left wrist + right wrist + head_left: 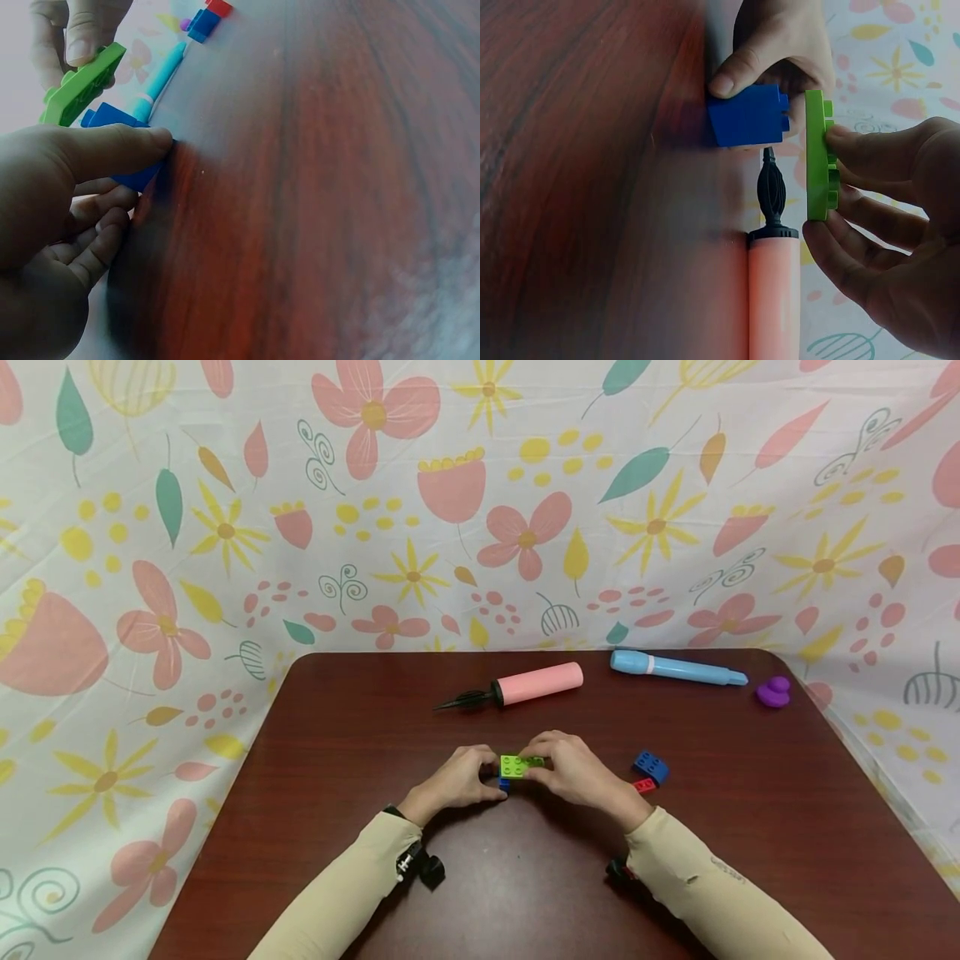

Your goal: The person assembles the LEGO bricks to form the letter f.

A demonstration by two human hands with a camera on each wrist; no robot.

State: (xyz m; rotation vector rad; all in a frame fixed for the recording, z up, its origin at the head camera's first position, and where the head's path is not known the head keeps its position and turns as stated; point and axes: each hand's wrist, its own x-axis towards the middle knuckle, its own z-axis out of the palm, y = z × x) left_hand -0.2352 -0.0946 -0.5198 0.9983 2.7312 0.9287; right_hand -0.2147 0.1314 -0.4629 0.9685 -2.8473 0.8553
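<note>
My left hand (456,781) pinches a blue toy building brick (746,116) at the table surface, thumb on one side and fingers on the other. In the head view the brick is mostly hidden under a flat lime-green building brick (512,767). My right hand (577,770) grips that green brick (817,161) at its far part, thumb and fingertips around its edges and studs. The right wrist view has a narrow gap between the green brick's underside and the blue brick's studs. In the left wrist view the green brick is tilted.
To the right lie another blue brick (651,766) and a red brick (643,786). Farther back are a pink hand pump with a black nozzle (540,683), a light-blue tube-shaped thing (678,669) and a purple rounded object (774,692). A floral cloth (480,527) hangs behind the table (360,718).
</note>
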